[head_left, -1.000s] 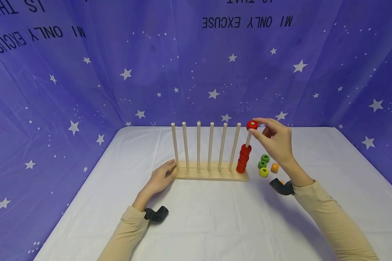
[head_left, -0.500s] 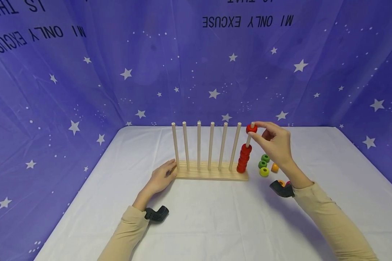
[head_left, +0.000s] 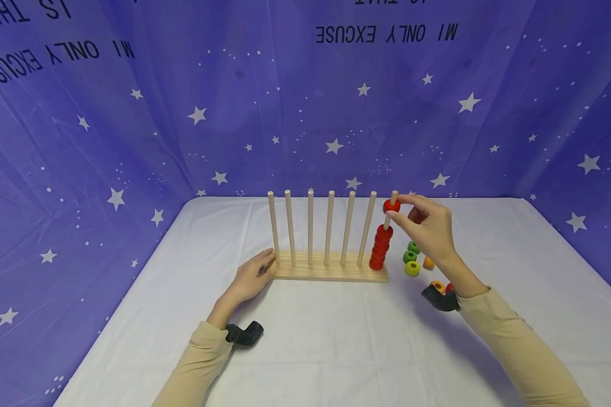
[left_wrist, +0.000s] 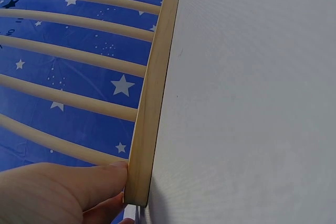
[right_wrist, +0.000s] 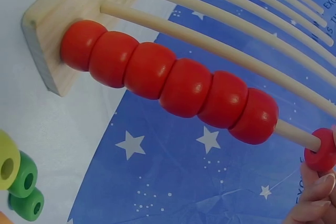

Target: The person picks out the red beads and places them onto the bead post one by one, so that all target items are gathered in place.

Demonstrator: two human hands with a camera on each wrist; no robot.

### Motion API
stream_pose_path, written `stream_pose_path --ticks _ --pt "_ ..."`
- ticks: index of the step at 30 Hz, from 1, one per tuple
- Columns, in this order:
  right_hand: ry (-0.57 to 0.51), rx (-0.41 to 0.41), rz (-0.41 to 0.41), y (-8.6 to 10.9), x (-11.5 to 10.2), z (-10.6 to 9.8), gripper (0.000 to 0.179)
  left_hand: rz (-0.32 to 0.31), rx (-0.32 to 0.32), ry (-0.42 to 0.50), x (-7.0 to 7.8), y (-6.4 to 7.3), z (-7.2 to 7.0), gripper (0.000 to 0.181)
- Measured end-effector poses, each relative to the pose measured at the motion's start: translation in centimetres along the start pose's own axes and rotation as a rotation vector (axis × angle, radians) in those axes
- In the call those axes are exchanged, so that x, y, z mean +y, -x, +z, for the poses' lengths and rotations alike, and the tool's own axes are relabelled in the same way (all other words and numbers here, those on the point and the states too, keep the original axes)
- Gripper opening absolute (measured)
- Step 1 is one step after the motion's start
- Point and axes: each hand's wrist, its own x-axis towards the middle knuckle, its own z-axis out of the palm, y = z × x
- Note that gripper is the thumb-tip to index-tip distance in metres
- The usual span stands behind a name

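A wooden peg stand, its base (head_left: 331, 272) lying on the white cloth, carries a row of several upright pegs. On the rightmost peg (head_left: 394, 195) sits a stack of red beads (head_left: 381, 247). My right hand (head_left: 430, 226) pinches another red bead (head_left: 391, 207) between thumb and fingers; the peg passes through it and pokes out above. In the right wrist view a stretch of bare peg (right_wrist: 296, 134) separates that bead from the stack. My left hand (head_left: 252, 278) grips the left end of the base, the thumb (left_wrist: 100, 184) against it near the leftmost peg.
Right of the stand lie loose beads: two green beads (head_left: 409, 257), a yellow bead (head_left: 412, 268) and an orange bead (head_left: 429, 263). Another orange bead (head_left: 438, 286) and a red one (head_left: 449, 288) show beside the right wrist camera (head_left: 440, 298). A starry blue-purple backdrop (head_left: 285, 113) stands behind.
The right hand has slid the pinched red bead from the peg's top a short way down it. The left hand and stand have stayed put.
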Motion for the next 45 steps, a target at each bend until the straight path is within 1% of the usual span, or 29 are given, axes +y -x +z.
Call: stream_pose_path --ticks 15,25,32,45 --pt "0.009 -0.038 -0.013 0.34 0.29 0.08 0.031 0.001 -0.003 -0.004 -0.19 -0.09 0.08 0.047" --pt "-0.026 -0.046 -0.021 0.55 0.45 0.14 0.031 0.004 -0.002 -0.005 -0.15 -0.12 0.06 0.048" --pt "0.008 -0.084 0.012 0.77 0.75 0.15 0.031 0.02 0.007 -0.002 -0.25 -0.07 0.11 0.047" --pt "0.05 -0.138 0.05 0.92 0.85 0.0 0.033 0.018 0.007 -0.002 -0.27 -0.09 0.15 0.048"
